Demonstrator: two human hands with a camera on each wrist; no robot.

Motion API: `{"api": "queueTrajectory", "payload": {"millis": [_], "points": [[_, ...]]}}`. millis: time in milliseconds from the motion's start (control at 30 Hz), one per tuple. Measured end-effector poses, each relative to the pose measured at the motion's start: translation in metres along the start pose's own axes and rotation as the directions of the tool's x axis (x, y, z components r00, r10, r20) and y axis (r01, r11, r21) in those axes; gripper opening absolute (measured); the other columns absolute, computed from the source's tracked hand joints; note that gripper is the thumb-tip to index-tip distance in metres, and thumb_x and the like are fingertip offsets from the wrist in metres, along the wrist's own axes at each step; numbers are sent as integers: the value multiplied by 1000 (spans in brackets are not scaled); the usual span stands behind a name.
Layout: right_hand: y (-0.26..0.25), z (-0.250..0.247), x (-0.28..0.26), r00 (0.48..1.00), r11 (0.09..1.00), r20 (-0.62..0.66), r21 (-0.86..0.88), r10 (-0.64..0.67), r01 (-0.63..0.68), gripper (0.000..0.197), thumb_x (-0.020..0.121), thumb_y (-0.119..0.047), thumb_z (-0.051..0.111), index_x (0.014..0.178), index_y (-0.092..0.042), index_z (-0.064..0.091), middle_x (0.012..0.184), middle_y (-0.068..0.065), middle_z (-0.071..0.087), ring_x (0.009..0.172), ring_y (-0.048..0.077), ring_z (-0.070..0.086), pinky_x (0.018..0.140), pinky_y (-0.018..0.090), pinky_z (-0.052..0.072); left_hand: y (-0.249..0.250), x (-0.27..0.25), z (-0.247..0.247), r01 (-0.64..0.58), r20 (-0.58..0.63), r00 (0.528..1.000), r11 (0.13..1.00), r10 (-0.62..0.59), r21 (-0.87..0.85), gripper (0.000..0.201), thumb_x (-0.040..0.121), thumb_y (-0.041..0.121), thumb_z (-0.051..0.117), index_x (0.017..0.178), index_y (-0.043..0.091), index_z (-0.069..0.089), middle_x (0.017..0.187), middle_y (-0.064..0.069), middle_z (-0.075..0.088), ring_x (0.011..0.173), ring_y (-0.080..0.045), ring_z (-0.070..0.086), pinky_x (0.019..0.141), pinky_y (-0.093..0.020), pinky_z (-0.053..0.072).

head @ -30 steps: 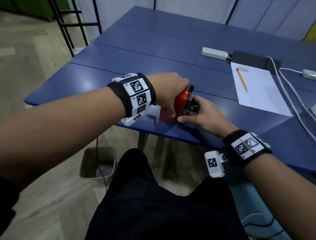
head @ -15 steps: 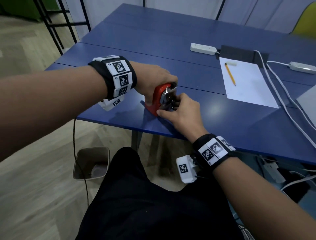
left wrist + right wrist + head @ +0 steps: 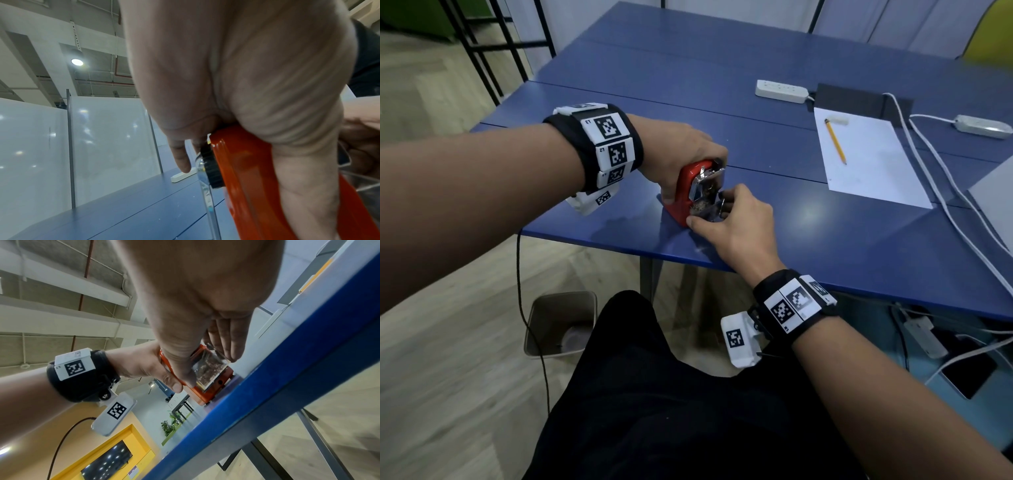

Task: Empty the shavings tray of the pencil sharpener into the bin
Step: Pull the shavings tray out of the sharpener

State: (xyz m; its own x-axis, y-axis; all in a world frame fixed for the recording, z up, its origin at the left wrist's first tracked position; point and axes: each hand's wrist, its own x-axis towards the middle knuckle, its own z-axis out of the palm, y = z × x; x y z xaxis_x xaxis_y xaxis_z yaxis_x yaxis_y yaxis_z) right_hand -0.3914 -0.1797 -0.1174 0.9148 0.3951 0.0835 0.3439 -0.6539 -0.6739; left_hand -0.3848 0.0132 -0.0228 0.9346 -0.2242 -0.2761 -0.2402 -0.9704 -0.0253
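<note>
Left hand (image 3: 681, 150) is wrapping over the top of the red pencil sharpener (image 3: 683, 195), fingers curled down its far side and thumb on the near-left side, clamped on the body. Sharpener is sitting on the blue table (image 3: 808, 233) near the near-left edge. In the left wrist view the palm (image 3: 257, 81) is pressing on the orange-red housing (image 3: 246, 178), with a black knob and clear crank showing on its left.

Right hand (image 3: 736, 226) is pinching the clear shavings tray (image 3: 705, 210) at the sharpener's right face, thumb on the near side, fingers on the far side. Right wrist view is showing the tray (image 3: 209, 368) full of brown shavings, thumb (image 3: 176, 369) and fingers (image 3: 228, 340) closed on its two sides; tray is looking partly slid out of the housing (image 3: 216, 386).

Bin (image 3: 560, 325) is standing on the floor below the table's near edge, left of the person's lap. Far right on the table, a pencil (image 3: 835, 140) is lying on a white sheet (image 3: 869, 164), with a power strip (image 3: 780, 90) beyond it.
</note>
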Motion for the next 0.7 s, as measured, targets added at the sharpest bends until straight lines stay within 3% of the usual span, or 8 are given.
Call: {"api": "queueTrajectory", "payload": {"millis": [167,400,633,700], "points": [[0,-1,-2,1000,1000,-6,-2,-3,3,69,75,-57,91,125,-19,64,117,1,78,110,24,72,94,45,63,1,-1,-1,0,10,1000,1000,0,0,96,54,24,101,133,30,48,125,-1,57,105,-22,56,87,-43,54],[4,-1,-4,1000,1000,-3,1,6,-6,71,73,-61,91,125,-20,63,118,0,77,110,23,73,95,45,64,2,-1,-1,-6,2,1000,1000,6,18,96,54,24,101,134,29,48,125,-2,57,107,-24,58,90,-46,55],[13,-3,-8,1000,1000,-2,22,19,-19,77,69,-66,91,126,-23,63,117,-3,76,110,19,72,95,44,65,1,0,0,1,6,1000,1000,-1,-4,96,55,25,101,134,28,48,124,0,55,103,-20,53,86,-38,50],[13,-5,-7,1000,1000,25,25,14,-15,84,69,-66,92,134,-23,60,124,-1,75,115,20,71,99,45,63,1,1,1,1,1,1000,1000,-1,-8,96,55,24,101,134,28,48,122,1,54,101,-19,52,84,-36,48]]}}
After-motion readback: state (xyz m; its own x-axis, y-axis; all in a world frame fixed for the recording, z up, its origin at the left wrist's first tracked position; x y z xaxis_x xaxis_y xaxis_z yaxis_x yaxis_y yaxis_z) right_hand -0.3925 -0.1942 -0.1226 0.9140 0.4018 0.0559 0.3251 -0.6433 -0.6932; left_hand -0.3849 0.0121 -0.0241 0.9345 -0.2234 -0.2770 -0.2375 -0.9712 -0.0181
